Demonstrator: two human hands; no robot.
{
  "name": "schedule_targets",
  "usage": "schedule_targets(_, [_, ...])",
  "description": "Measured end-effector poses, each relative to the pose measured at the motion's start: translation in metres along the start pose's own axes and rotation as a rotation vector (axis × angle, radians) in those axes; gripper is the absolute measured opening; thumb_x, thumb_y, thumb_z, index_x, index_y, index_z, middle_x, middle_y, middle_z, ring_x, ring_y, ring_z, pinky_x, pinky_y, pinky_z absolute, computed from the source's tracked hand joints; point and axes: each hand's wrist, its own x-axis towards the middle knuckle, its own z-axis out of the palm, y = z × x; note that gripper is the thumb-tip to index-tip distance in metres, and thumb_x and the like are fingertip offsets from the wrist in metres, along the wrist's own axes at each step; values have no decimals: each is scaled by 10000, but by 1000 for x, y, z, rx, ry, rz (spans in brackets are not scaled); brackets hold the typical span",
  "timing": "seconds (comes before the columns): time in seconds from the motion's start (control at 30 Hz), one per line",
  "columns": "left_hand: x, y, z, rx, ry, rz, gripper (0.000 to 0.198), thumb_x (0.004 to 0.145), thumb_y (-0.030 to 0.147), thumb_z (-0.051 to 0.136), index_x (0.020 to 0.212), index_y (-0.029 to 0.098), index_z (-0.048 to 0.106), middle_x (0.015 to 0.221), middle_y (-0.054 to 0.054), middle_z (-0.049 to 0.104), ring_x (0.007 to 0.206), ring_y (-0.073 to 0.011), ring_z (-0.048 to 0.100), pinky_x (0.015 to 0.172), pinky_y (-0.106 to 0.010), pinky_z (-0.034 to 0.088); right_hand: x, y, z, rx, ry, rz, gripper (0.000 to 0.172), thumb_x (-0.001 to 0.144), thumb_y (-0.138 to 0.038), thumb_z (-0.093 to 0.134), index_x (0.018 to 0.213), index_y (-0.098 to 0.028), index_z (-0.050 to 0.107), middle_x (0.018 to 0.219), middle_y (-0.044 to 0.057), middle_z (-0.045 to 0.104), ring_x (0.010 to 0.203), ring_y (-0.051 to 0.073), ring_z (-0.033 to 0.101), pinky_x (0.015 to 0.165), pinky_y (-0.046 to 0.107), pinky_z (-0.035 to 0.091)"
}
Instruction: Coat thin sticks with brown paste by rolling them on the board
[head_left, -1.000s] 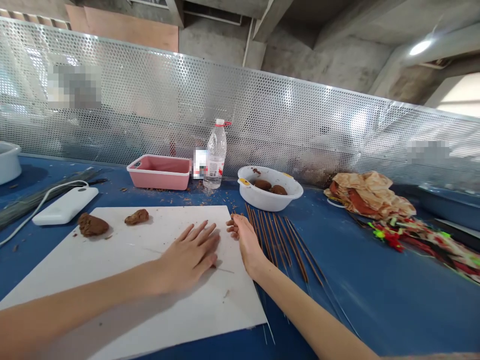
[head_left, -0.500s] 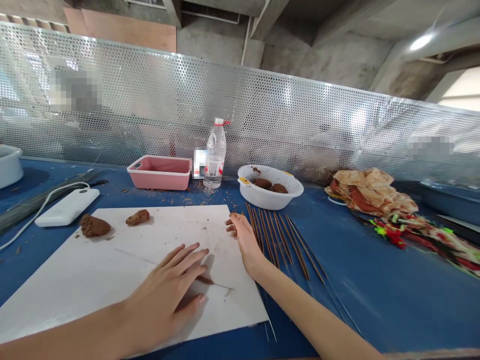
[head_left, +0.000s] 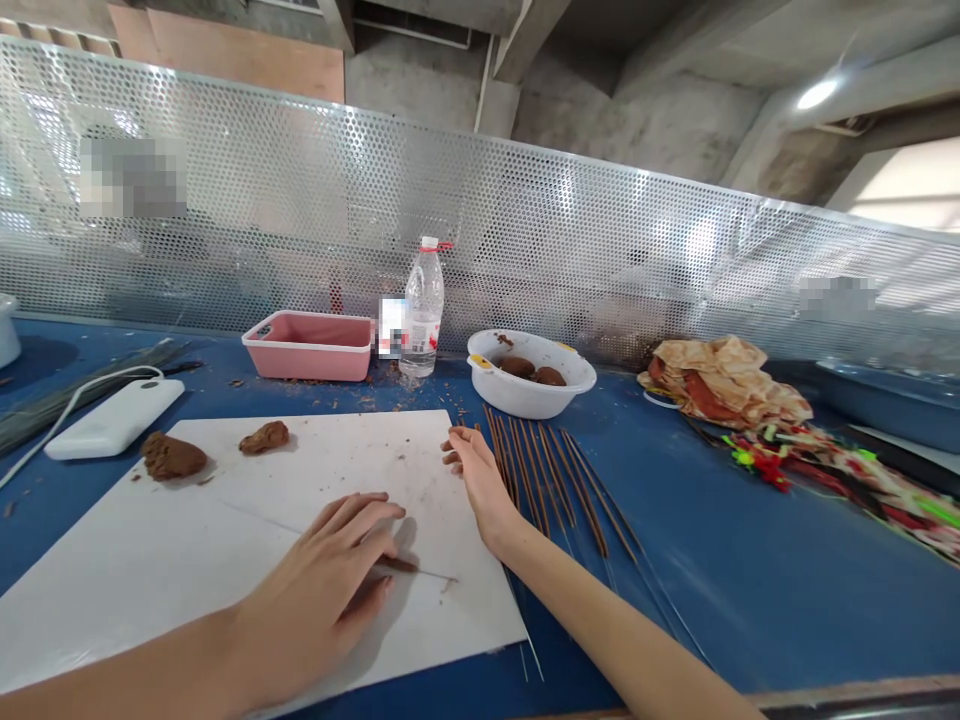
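My left hand (head_left: 330,575) lies flat with fingers apart on a white board (head_left: 187,540), pressing on a thin stick (head_left: 424,573) whose brown-coated part shows under the fingertips. My right hand (head_left: 472,470) rests on its edge at the board's right border, fingers loosely curled and holding nothing I can see, beside a row of several brown-coated sticks (head_left: 547,475) on the blue table. Two lumps of brown paste (head_left: 174,456) (head_left: 264,437) sit at the board's far left.
A white bowl (head_left: 577,375) with brown lumps, a water bottle (head_left: 421,310) and a pink tray (head_left: 309,345) stand behind the board. A white power bank (head_left: 112,418) with cable lies left. Crumpled paper (head_left: 720,375) and colourful sticks (head_left: 840,470) lie right, before a perforated metal screen.
My left hand has slid back toward me over the board, uncovering the thin stick beneath it. My right hand has stayed by the row of sticks.
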Motion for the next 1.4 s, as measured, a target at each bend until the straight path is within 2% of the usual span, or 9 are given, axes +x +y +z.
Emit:
schedule_targets(0.2, [2, 5, -5, -39, -3, -14, 276, 904, 100, 607, 1050, 305, 721, 1491, 19, 664, 1383, -251, 585, 1150, -428, 500, -1, -1, 0, -6, -10, 8, 272, 792, -491, 702, 925, -255, 688, 942, 43, 691, 885, 244, 640, 830, 376, 505])
schedule_targets(0.37, [0, 2, -2, 26, 99, 76, 292, 931, 142, 621, 1084, 343, 767, 1484, 83, 697, 1350, -236, 626, 1165, -411, 474, -3, -2, -1, -23, -20, 12, 278, 798, -489, 692, 952, -258, 702, 965, 47, 697, 903, 247, 638, 830, 374, 500])
schedule_targets(0.5, [0, -1, 2, 16, 162, 125, 303, 977, 115, 553, 964, 315, 780, 1370, 83, 760, 1287, -217, 659, 1107, -385, 496, -2, 0, 1, -28, -19, 2, 286, 786, -497, 689, 942, -257, 698, 971, 50, 693, 898, 247, 636, 845, 380, 503])
schedule_targets(0.67, [-1, 5, -2, -51, 152, 64, 294, 954, 102, 600, 910, 319, 793, 1303, 74, 776, 1234, -221, 678, 1030, -375, 533, -2, 2, 1, -34, -19, -5, 297, 783, -513, 691, 933, -257, 693, 969, 50, 695, 883, 243, 634, 839, 378, 502])
schedule_targets(0.8, [2, 6, -9, -87, 65, -32, 262, 896, 97, 688, 853, 329, 802, 1281, 60, 765, 1161, -232, 702, 997, -394, 554, -4, 1, 0, -35, -23, -10, 287, 803, -510, 694, 943, -260, 698, 976, 47, 706, 890, 242, 639, 835, 373, 500])
schedule_targets(1.03, [29, 8, -40, -127, -235, -98, 176, 765, 85, 797, 791, 260, 792, 1209, -24, 764, 1122, -289, 719, 1012, -466, 597, -3, 1, 0, -39, -23, -18, 293, 799, -524, 703, 927, -260, 702, 960, 43, 703, 863, 237, 640, 808, 369, 502])
schedule_targets(1.17, [33, 6, -37, -137, -202, -108, 199, 919, 209, 730, 1104, 247, 792, 1306, -70, 746, 1252, -300, 697, 1056, -467, 608, -3, 1, 0, -36, -29, -17, 282, 804, -518, 705, 920, -261, 700, 966, 37, 701, 876, 234, 644, 813, 363, 504])
schedule_targets(1.27, [27, 5, -20, -6, -155, -115, 403, 1069, 299, 541, 1454, 234, 641, 1603, -143, 580, 1544, -372, 488, 1182, -591, 526, -2, 2, -1, -35, -34, -8, 288, 800, -511, 709, 939, -260, 701, 964, 34, 699, 882, 235, 646, 827, 364, 504])
schedule_targets(1.4, [25, 1, 8, 127, -99, -3, 536, 1095, 310, 504, 1625, 248, 461, 1771, -113, 384, 1671, -368, 257, 1287, -613, 410, -2, 2, 0, -34, -33, 2, 295, 798, -503, 709, 957, -255, 700, 949, 33, 701, 877, 237, 648, 840, 370, 506])
